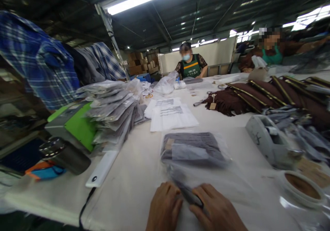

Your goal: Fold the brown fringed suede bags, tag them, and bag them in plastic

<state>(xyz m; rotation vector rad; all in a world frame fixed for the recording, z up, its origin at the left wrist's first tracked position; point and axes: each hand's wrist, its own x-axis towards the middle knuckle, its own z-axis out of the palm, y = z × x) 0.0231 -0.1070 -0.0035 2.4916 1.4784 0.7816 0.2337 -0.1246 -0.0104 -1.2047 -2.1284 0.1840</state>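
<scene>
A grey folded garment [201, 141] lies inside a clear bag [206, 171], near end unfolded, left hand [165, 203] half-curled, hold unclear, right hand [218, 207] gripping a black-handled tool [189, 195]

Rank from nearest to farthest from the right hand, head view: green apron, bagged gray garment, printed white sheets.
1. Bagged gray garment: just ahead of the right hand.
2. Printed white sheets: beyond the garment.
3. Green apron: far across the table.

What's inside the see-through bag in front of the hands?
In the bag there's folded dark gray cloth. A small tan tag and a pale rectangle show over it. The cloth's underside and inner folds are covered, so I can't see those.
</scene>
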